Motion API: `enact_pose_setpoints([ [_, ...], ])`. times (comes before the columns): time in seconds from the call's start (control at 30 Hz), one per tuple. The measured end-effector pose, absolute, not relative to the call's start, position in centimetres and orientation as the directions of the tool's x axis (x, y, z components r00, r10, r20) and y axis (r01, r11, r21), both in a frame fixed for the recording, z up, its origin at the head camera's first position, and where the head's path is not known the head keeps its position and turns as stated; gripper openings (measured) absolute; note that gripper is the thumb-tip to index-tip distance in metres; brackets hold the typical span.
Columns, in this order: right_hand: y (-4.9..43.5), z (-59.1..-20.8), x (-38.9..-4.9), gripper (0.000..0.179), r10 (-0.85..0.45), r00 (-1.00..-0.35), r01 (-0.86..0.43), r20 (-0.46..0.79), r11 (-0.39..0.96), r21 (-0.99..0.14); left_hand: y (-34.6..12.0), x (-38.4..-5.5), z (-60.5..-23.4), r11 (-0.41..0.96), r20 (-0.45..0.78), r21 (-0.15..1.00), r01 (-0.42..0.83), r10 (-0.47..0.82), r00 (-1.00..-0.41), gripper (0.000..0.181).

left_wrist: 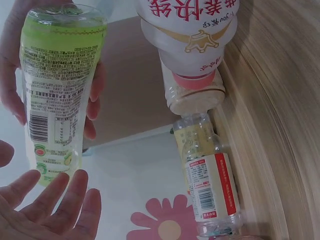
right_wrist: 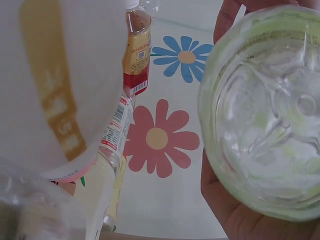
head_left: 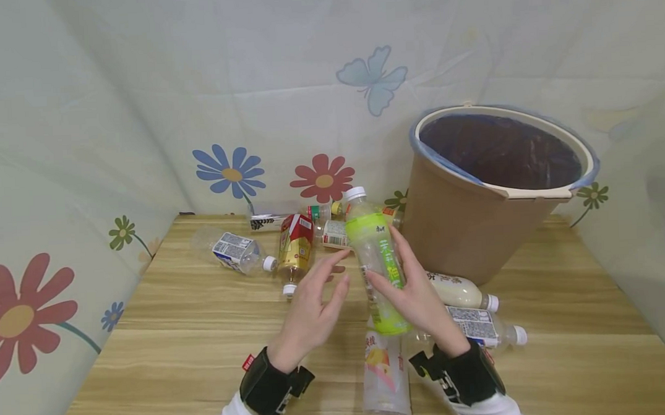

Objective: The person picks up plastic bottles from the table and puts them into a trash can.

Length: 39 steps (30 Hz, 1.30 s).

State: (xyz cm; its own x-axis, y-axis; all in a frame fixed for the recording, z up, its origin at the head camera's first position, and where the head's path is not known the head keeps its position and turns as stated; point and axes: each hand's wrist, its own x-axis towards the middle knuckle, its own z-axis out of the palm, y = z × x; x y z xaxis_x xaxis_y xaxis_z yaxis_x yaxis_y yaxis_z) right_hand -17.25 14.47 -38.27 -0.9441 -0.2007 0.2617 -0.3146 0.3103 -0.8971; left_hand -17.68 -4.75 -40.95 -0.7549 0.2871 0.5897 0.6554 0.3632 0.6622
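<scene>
Head view: the right hand (head_left: 420, 296) curls round a slender see-through plastic bottle (head_left: 375, 255) with glossy lime bands, tilted above the middle of the wood-grained desk (head_left: 166, 363). Just left of it, the left hand (head_left: 312, 313) holds nothing, fingers loosely bent and thumb apart. Far right stands a smooth, tapering brown bin (head_left: 455, 220), lined with thin crinkled film (head_left: 503, 150).

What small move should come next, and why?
Probably raise the green-labelled bottle toward the bin with the right hand: that hand grips it outside the bin, whose lined mouth is open, while the left hand holds nothing.
</scene>
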Motion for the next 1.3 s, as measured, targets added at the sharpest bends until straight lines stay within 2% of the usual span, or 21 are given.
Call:
enact_pose_setpoints([
  [0.3, 14.5, -38.5, -17.4, 0.08, -0.186, -0.952, -0.291, 0.242, 0.319, -0.902, -4.9, -17.6, -40.9, 0.442, 0.573, 0.624, 0.645, 0.302, -0.762, 0.042],
  [0.67, 14.7, -38.6, -17.5, 0.081, -0.173, -0.958, -0.274, 0.23, 0.301, -0.913, -4.6, -17.6, -40.8, 0.473, 0.6, 0.574, 0.668, 0.312, -0.737, 0.051],
  [0.9, 15.3, -38.1, -17.5, 0.079, -0.174, -0.965, -0.229, 0.194, 0.208, -0.951, -4.5, -17.3, -40.8, 0.473, 0.613, 0.568, 0.674, 0.303, -0.73, 0.057],
  [1.3, 16.5, -33.5, -18.2, 0.076, -0.23, -0.942, -0.279, 0.245, 0.128, -0.952, -4.3, -17.4, -39.6, 0.496, 0.616, 0.527, 0.69, 0.336, -0.712, 0.056],
])
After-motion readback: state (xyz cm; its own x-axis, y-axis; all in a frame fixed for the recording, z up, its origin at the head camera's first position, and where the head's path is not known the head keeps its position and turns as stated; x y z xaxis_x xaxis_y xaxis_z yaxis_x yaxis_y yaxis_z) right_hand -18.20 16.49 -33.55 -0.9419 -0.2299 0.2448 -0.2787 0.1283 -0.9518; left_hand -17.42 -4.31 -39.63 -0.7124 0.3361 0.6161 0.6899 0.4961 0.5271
